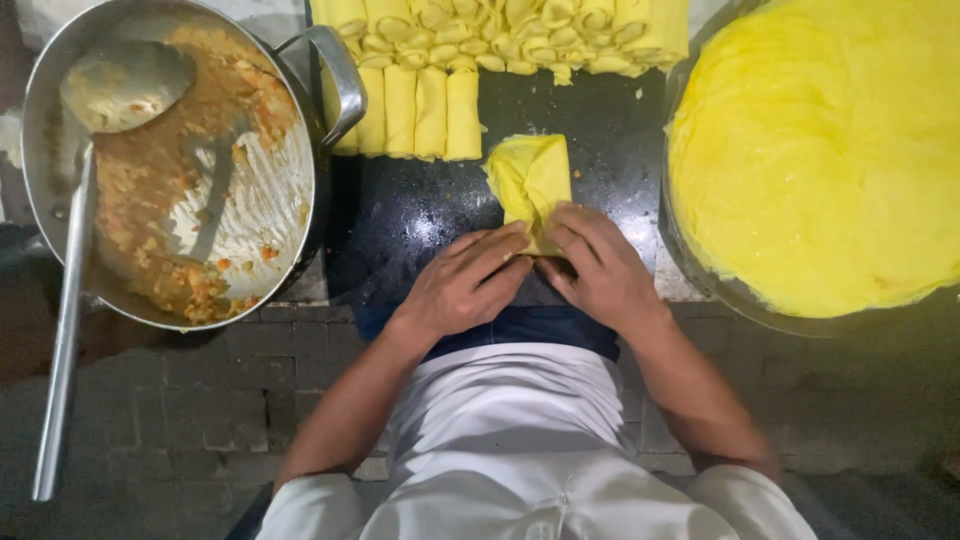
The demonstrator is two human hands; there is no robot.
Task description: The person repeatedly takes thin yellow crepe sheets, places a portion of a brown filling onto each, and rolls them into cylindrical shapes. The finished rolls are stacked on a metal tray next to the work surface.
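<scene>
Pressing together on the near end of the yellow wrapper (530,180), at the near edge of the dark table (420,215), the left hand (462,285) and right hand (600,268) could tear this thin sheet if fingers pull hard.

A ladle (95,150) rests in the nearly empty pot (340,75).

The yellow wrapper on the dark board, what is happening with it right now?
A person is folding a thin yellow wrapper on a dark board. Both the left hand and the right hand press on its near edge. Finished yellow rolls lie in rows at the far side. A metal pot with orange filling and a ladle stands at the left. A stack of flat yellow sheets sits at the right.
</scene>
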